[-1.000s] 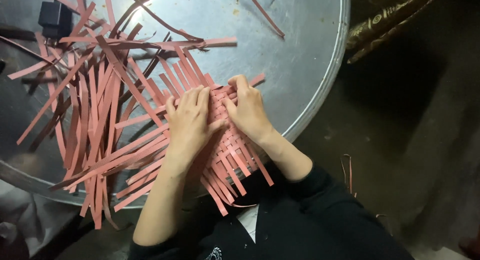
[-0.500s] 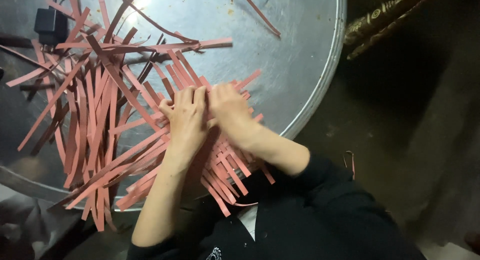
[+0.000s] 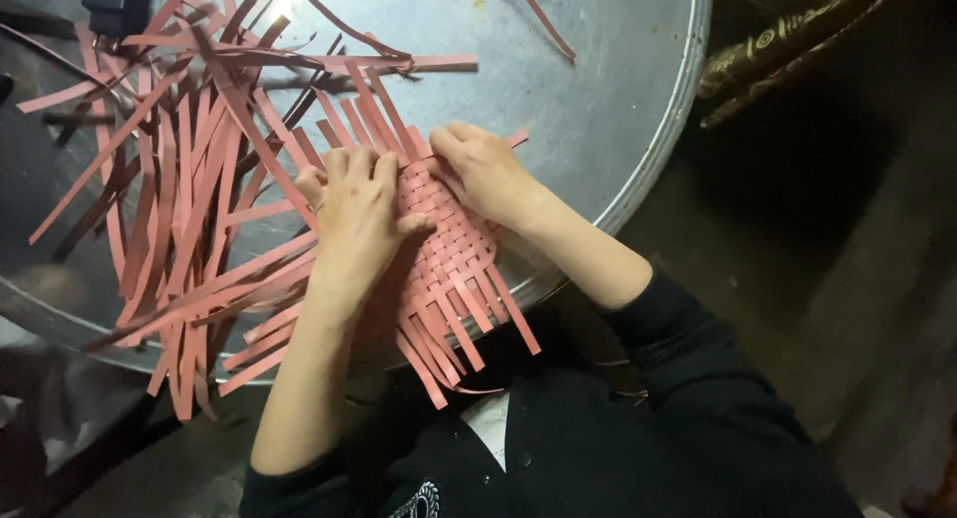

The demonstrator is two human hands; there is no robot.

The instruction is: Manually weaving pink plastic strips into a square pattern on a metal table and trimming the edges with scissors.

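Dim floor surrounds a round metal tray [image 3: 618,89] strewn with loose pink strips [image 3: 189,179]. Its near edge carries a woven pink mat [image 3: 449,254], strip ends overhanging. Left hand [image 3: 354,219] presses flat on the mat, fingers spread; right hand [image 3: 483,169] curls onto the weave's far corner. A dark block [image 3: 115,0] is cut off top left.

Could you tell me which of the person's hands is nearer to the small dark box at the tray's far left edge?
Left. The left hand lies closer to the dark box; the right hand is farther right.
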